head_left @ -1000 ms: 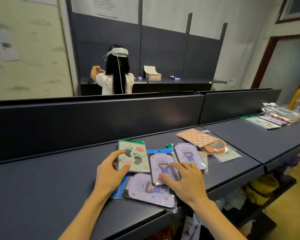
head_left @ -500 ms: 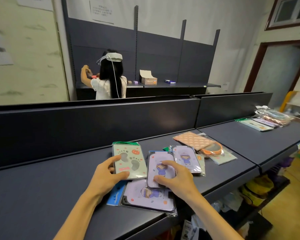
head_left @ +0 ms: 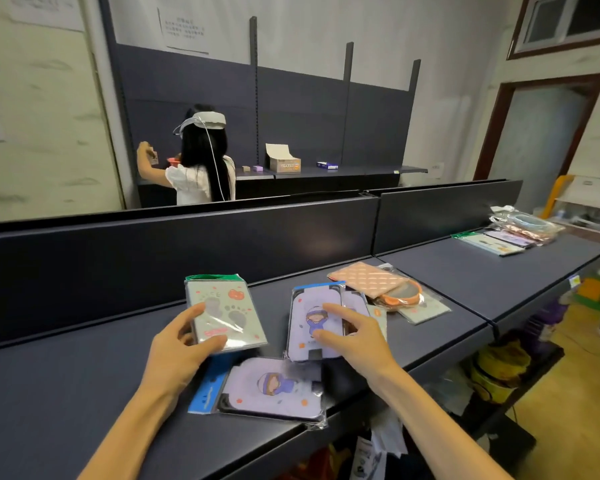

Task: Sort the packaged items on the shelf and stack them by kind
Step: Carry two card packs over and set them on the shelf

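Near the shelf's point(head_left: 66, 393) front edge our left hand point(head_left: 181, 344) grips the footprint pack point(head_left: 227, 313) and our right hand point(head_left: 357, 337) seemingly pinches a lilac pack point(head_left: 312, 323), which we should square onto its twin point(head_left: 274, 389).

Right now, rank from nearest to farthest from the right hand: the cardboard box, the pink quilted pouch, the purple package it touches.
1. Purple package, touching the right hand.
2. Pink quilted pouch, beyond it, rightward.
3. Cardboard box, far back shelf.
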{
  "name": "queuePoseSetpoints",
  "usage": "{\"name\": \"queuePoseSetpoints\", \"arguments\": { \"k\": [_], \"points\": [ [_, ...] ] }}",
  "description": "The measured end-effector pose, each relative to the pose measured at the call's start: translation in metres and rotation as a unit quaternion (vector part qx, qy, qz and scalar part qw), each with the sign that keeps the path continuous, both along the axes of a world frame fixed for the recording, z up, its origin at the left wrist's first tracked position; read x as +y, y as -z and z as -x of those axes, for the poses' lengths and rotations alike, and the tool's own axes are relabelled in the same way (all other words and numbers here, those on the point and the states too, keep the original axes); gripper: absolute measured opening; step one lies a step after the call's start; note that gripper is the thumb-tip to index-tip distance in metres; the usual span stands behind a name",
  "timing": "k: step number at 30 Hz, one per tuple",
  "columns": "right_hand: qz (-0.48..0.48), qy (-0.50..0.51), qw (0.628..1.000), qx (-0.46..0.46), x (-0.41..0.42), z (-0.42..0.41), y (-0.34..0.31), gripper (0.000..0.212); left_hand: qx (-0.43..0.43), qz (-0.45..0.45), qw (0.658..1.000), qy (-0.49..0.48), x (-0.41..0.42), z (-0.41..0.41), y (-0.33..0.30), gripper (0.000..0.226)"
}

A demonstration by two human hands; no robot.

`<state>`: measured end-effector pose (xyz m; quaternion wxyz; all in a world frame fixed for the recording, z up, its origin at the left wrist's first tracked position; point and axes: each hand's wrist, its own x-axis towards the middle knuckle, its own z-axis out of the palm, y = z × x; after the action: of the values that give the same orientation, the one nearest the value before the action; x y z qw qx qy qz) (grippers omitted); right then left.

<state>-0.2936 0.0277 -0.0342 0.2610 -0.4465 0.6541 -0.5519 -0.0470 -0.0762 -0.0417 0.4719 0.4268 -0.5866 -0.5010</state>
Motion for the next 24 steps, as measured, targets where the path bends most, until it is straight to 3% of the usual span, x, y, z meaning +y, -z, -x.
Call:
{"name": "queuePoseSetpoints", "arguments": {
  "k": [16,24],
  "points": [
    [0.026,0.035,0.999,-0.011,0.111,0.203,-0.034,0.046,-0.017,0.076,0.996,0.038,0.103,0.185,-0.037,0.062],
    [0.041,0.048,0.997,-0.034,0.146,0.288,-0.029,0.043,-0.076,0.102,0.989,0.074,0.129,0.278,-0.033,0.062]
  ]
}}
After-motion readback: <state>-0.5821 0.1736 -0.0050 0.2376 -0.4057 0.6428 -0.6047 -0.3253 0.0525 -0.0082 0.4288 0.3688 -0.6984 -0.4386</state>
